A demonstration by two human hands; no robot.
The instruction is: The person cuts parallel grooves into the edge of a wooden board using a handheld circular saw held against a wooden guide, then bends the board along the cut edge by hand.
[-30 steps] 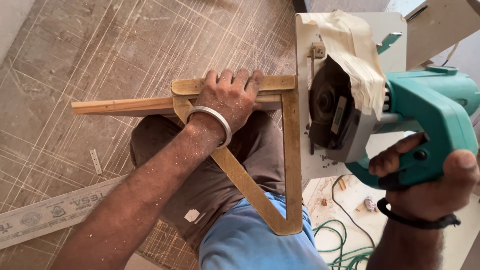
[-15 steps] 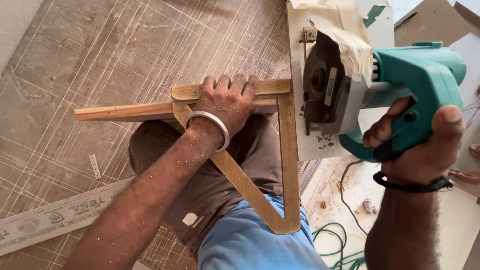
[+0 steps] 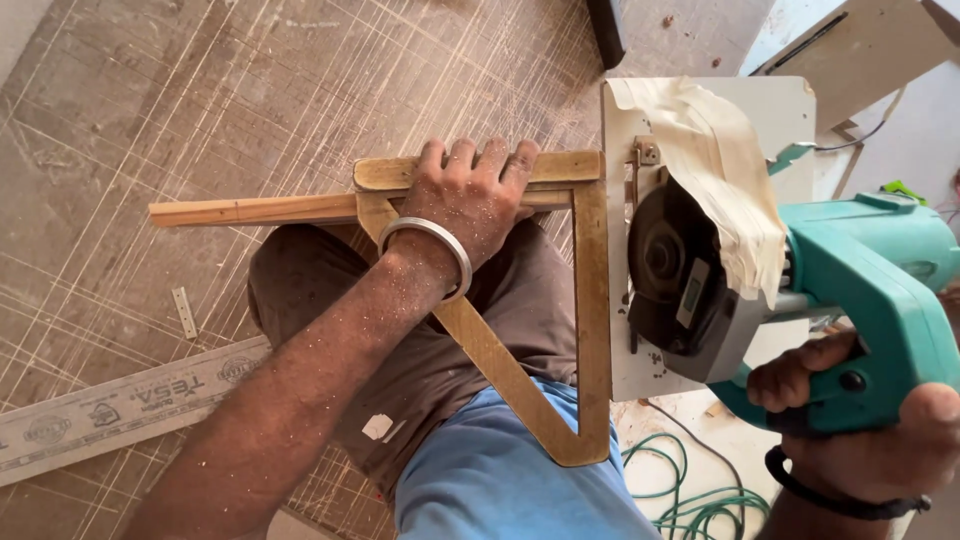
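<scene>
Saw in right grip, apparently.

Matt wooden triangle square, glossy teal plastic saw, seemingly metal base.

Scored, saw-marked board serves as work surface, dusted with sawdust. On it: thin wooden strip, wooden triangle square across strip's right end, small metal plate, long printed grey strip at lower left.
</scene>
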